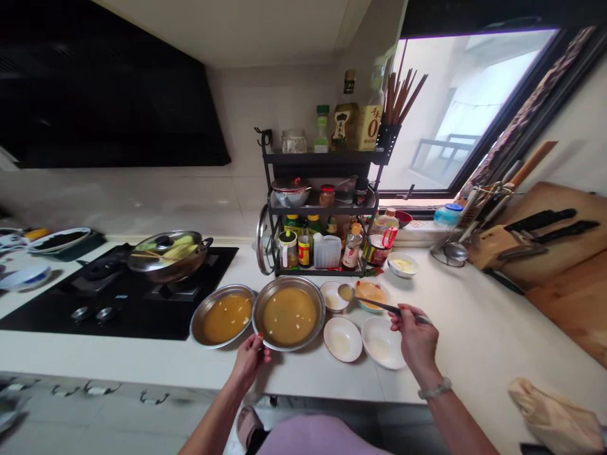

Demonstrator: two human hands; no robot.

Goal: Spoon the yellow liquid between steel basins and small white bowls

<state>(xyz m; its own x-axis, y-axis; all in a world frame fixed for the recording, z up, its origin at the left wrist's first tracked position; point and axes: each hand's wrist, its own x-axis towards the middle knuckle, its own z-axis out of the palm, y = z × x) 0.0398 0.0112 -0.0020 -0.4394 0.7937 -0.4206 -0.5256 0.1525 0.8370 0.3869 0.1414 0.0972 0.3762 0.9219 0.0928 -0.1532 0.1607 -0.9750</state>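
My left hand (250, 359) grips the near rim of a round metal bowl (288, 314) of yellowish liquid on the white counter. My right hand (416, 333) is closed on the dark handle of a metal spoon (360, 297). The spoon's bowl hovers over a small white dish (333, 297), beside a dish of orange sauce (371, 292). A second metal bowl (222, 316) of the same liquid sits touching the first on its left. Two empty-looking white dishes (342, 339) (382, 342) lie in front of my right hand.
A lidded wok (168, 254) stands on the black gas hob (123, 294) to the left. Behind the bowls is a black spice rack (322, 208) with bottles and chopsticks. Knives and a wooden board (554, 234) lie right, plates (57, 240) far left, a bag (554, 417) near right.
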